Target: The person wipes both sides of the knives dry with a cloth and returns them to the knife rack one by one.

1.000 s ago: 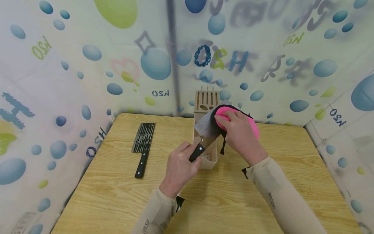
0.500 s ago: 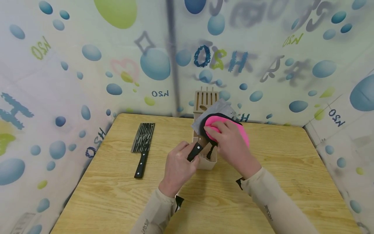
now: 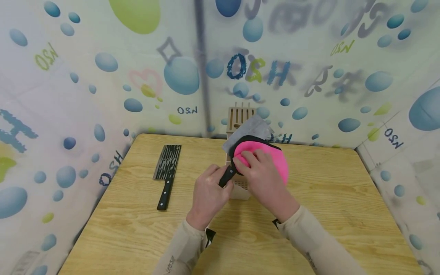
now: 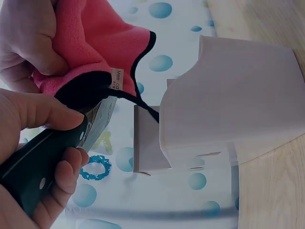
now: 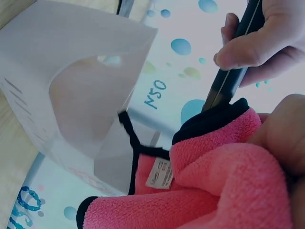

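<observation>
My left hand (image 3: 209, 194) grips the black riveted handle (image 4: 35, 164) of a broad-bladed cleaver (image 3: 252, 129). The blade slants up and to the right, its far part bare and grey. Bunched under the fingers of my right hand (image 3: 266, 181) is a pink cloth (image 3: 277, 156) with black edging, pressed over the blade close to the handle. The cloth folds round the blade there and hides that part. A hanging loop (image 5: 132, 129) and a small label (image 5: 160, 172) show on the cloth in the right wrist view.
Behind the hands stands a beige knife holder (image 3: 232, 124) with slots on top and a perforated lower bin. A second cleaver (image 3: 167, 164), its blade striped black, lies on the wooden table (image 3: 123, 221) at left. Printed walls (image 3: 302, 49) enclose the table's back and sides.
My right hand has slid the cloth down and left along the blade to the handle end, baring the far part of the blade. My left hand has stayed nearly still.
</observation>
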`<state>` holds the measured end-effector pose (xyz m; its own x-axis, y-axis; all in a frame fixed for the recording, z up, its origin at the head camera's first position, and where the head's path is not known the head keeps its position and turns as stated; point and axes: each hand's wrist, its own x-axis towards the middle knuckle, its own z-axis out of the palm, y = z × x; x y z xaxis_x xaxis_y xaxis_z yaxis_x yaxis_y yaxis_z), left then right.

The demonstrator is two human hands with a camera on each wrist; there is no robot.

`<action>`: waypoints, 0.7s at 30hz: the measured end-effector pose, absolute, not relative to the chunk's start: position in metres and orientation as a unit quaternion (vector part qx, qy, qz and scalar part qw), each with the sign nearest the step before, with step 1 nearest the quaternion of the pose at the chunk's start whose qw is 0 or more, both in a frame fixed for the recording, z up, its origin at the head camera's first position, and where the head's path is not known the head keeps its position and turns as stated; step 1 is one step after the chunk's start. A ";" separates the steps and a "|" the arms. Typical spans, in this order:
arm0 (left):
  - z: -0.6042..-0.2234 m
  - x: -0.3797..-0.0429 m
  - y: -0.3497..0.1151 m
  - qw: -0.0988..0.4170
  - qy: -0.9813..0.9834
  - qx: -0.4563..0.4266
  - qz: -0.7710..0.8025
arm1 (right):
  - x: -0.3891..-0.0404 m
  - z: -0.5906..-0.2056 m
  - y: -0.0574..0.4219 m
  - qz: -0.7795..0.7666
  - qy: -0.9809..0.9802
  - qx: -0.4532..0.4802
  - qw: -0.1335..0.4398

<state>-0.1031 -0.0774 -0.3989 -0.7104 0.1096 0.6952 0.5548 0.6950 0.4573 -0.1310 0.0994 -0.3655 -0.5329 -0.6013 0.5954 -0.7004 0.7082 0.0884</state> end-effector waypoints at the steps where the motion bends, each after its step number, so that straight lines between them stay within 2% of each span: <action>1: -0.399 -0.103 -0.077 0.328 -0.861 -0.191 -0.339 | -0.130 -0.366 0.098 0.083 -0.870 0.376 0.308; 11: -0.398 -0.108 -0.080 0.335 -0.856 -0.193 -0.343 | -0.114 -0.364 0.090 0.095 -0.873 0.382 0.287; 21: -0.397 -0.106 -0.078 0.331 -0.853 -0.185 -0.359 | -0.132 -0.368 0.101 0.099 -0.873 0.353 0.322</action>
